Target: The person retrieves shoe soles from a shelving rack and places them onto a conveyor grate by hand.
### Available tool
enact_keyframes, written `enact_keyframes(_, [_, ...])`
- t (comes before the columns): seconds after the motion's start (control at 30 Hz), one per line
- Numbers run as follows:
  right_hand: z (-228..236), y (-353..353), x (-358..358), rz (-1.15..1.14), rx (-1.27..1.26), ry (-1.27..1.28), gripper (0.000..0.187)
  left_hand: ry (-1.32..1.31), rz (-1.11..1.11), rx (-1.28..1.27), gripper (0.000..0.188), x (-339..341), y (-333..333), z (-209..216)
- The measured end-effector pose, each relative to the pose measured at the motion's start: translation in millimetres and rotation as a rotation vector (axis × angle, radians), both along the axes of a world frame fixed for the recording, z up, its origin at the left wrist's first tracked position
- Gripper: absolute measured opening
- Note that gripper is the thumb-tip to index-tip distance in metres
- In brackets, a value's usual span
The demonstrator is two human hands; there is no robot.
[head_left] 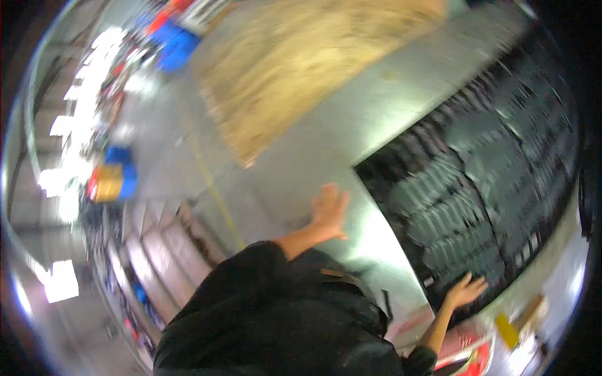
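Note:
My left hand (329,212) reaches out over the grey floor with its fingers spread, holding nothing. Over the near edge of a wide dark stack, my right hand (466,292) is also open, and no object shows in it. Whether it touches the stack I cannot tell. Rows of dark grey, ribbed pieces (461,235) lie close together there, with black parts (421,141) along the far side. Motion blur hides what kind of pieces they are.
A large tan board or sheet (313,69) lies ahead on the floor (276,182), beside a yellow line (216,194). Left are a blue-and-yellow drum (111,182), blue containers (175,47) and long pale pinkish stacks (166,257). A red crate (483,354) stands at lower right.

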State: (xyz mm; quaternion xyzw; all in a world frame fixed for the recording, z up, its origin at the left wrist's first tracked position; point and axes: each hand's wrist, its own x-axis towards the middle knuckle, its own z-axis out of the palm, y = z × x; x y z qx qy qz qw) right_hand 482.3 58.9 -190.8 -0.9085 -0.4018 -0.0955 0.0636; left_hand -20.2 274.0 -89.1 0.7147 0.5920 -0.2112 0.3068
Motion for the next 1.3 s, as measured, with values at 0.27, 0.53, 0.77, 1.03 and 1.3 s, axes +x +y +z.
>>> enact_keyframes(0.27, [20.6,52.1,-257.4,0.957,-0.146,0.617,0.082,-0.093,0.120,0.112,0.156,20.2,0.2,-47.4])
enact_keyframes(0.53, [38.1,66.7,-297.9,1.020,-0.599,0.265,0.127,-0.305,0.161,0.444,0.119,7.2,-16.0,-75.8])
enact_keyframes(0.77, [45.9,82.4,-306.6,0.946,-0.844,0.243,0.132,-0.406,0.063,0.639,0.083,-47.1,-121.9,-90.2])
enact_keyframes(1.03, [-27.3,113.7,-296.3,1.119,-0.997,-0.062,0.127,-0.409,0.616,0.280,0.050,-151.4,-355.7,-114.4])
enact_keyframes(1.3, [9.8,118.5,-330.7,1.463,-0.899,-0.184,0.060,-0.229,0.736,0.120,0.048,-147.2,-667.7,-41.7])
